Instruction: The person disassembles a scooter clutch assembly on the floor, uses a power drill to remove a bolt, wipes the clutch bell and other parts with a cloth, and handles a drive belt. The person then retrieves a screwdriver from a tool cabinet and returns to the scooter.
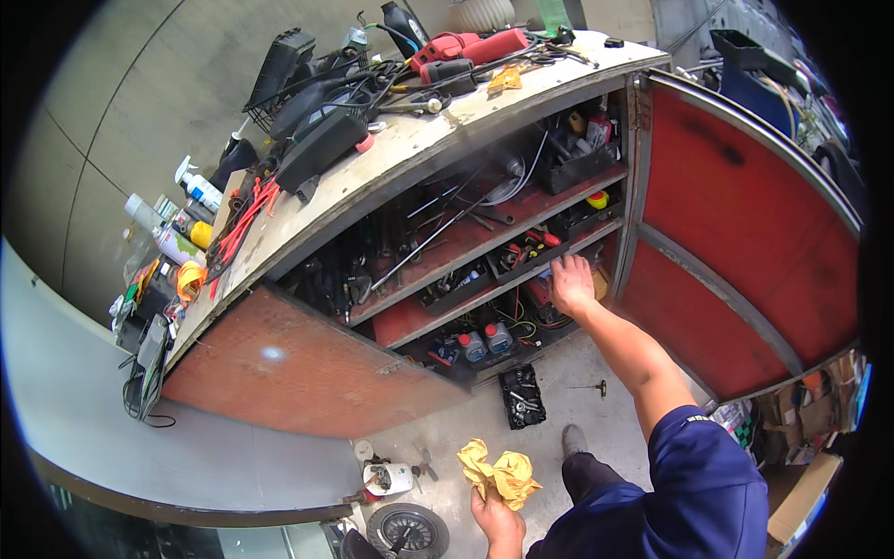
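My left hand, low in the view, is closed around a crumpled yellow cloth. My right arm reaches forward to the open cabinet. There my right hand is at the right end of a shelf, its fingers bent and close together; their tips are hidden, so what they hold cannot be made out. Just left of it is a black tray of hand tools, some with red handles. On the bottom shelf, below and to the left, stand two grey bottles with red caps.
The cabinet's red right door stands open beside my arm. Power tools, cables and a red grinder crowd the wooden top. A black tool case lies on the floor by my shoe. A wheel lies lower left.
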A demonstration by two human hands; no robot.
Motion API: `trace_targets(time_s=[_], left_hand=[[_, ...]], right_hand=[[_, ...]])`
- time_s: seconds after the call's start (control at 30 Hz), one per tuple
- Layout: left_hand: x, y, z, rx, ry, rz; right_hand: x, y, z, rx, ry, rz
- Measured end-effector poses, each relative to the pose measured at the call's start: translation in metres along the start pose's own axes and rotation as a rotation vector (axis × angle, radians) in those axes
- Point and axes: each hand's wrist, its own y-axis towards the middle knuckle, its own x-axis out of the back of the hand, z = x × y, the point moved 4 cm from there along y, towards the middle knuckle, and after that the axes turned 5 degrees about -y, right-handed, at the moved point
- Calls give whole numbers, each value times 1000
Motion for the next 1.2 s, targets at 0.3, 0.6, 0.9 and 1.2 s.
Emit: trace_targets(time_s=[0.3, 0.6, 0.9, 1.2], left_hand=[[-46, 83, 15, 76, 192, -69], [-66, 105, 13, 137, 217, -79], [-70, 119, -2, 132, 81, 49], [-79, 158, -12, 295, -37, 396]], right_hand=[[-91, 128, 22, 4, -193, 480], [-115, 158, 9, -249, 87, 338], [-40, 65, -4, -5, 38, -141], [56, -109, 17, -754, 1100, -70]])
